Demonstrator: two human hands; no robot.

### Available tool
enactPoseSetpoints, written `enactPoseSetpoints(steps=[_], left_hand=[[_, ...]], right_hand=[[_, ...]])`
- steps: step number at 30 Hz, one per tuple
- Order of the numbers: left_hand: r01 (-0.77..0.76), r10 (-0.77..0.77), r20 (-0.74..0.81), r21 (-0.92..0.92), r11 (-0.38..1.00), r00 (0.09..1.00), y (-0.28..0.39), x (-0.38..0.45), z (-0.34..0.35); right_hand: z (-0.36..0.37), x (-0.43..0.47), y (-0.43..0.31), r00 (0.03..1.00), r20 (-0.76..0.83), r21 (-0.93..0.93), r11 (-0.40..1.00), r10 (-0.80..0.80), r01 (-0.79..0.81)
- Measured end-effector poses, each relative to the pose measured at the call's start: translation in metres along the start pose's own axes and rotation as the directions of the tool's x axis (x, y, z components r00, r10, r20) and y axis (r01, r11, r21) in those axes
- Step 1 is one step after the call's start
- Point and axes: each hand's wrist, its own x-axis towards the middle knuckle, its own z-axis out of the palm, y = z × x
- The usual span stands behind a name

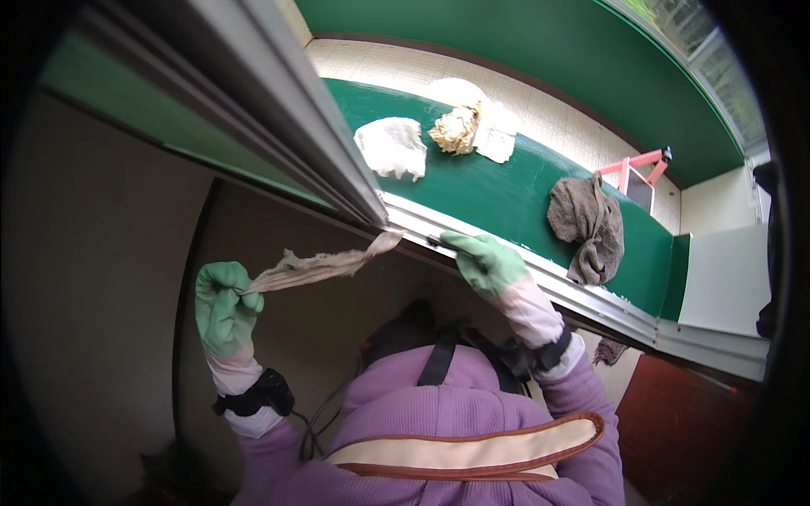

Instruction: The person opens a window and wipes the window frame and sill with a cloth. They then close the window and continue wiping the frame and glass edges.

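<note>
My left hand (pixel 226 307), in a green and white glove, pinches one end of a beige cloth strip (pixel 316 269). The strip stretches to the right, its other end at the sliding-window track (pixel 436 231) beside the sash frame's edge (pixel 354 171). On the track rests my right hand (pixel 490 265), gloved the same way. It grips a slim dark tool (pixel 443 243); most of that is hidden under the fingers, so its kind is unclear. Beyond the track, a crumpled grey-brown cloth (pixel 591 224) lies on the green ledge (pixel 468 190).
A white cloth piece (pixel 393 147), a crumpled beige wad (pixel 455 129) and a white sheet (pixel 497 136) lie along the ledge. Behind it stands a pink-framed object (pixel 636 167). A reddish-brown panel (pixel 683 424) is at lower right.
</note>
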Motion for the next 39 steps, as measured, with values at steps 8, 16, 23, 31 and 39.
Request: enactPoseSetpoints(steps=[8,16,23,31,39], left_hand=[[-0.042,0.036,-0.170,-0.031,0.999,0.985,0.002,-0.020,-0.019],[0.115,-0.108,-0.182,0.028,0.993,0.977,-0.025,-0.019,-0.004],[0.125,-0.136,-0.213,-0.062,0.990,0.968,-0.062,-0.046,0.031],[0.125,-0.141,-0.192,-0.093,0.988,0.971,-0.087,-0.066,0.041],[0.224,-0.244,-0.167,-0.134,0.965,0.955,-0.103,-0.060,0.046]], right_hand=[[0.029,0.057,-0.010,0.938,0.097,-0.764,0.579,-0.333,0.285],[0.028,0.063,-0.003,0.764,0.213,-0.733,0.417,-0.610,0.537],[0.038,0.054,0.002,0.993,0.032,-0.289,0.950,-0.116,0.121],[0.045,0.054,0.004,0.992,0.059,-0.478,0.870,-0.107,0.123],[0.017,0.059,-0.064,0.974,0.224,-0.905,0.365,-0.031,0.220]])
